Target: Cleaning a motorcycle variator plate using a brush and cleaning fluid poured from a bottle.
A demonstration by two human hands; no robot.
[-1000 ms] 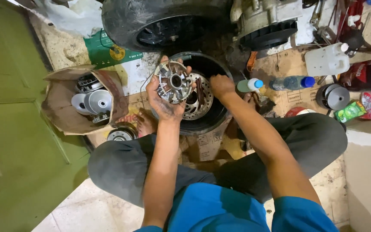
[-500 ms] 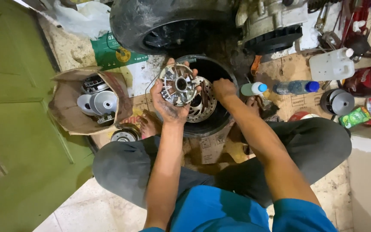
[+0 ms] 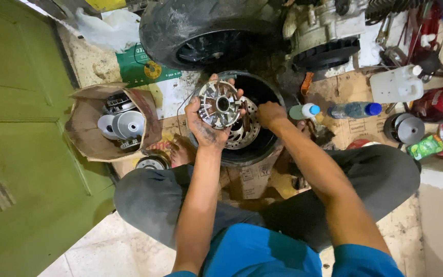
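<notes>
My left hand [image 3: 205,125], smeared with grease, grips a round finned metal pulley [image 3: 219,104] by its rim and holds it up over a black round basin [image 3: 270,146]. A second metal disc with holes [image 3: 245,129] lies tilted inside the basin, just behind the pulley. My right hand [image 3: 271,114] reaches into the basin beside that disc, fingers curled; whether it holds anything is hidden. I sit cross-legged in grey trousers with the basin between my knees.
An open cardboard box [image 3: 85,138] with several metal pulley parts stands at the left. A scooter tyre [image 3: 201,31] and engine [image 3: 324,31] sit behind the basin. Two bottles [image 3: 355,109], a white jug [image 3: 398,84], and a green wall [image 3: 16,154] flank the space.
The view has shifted slightly; my left hand keeps the finned pulley raised over the basin and my right hand stays inside the basin.
</notes>
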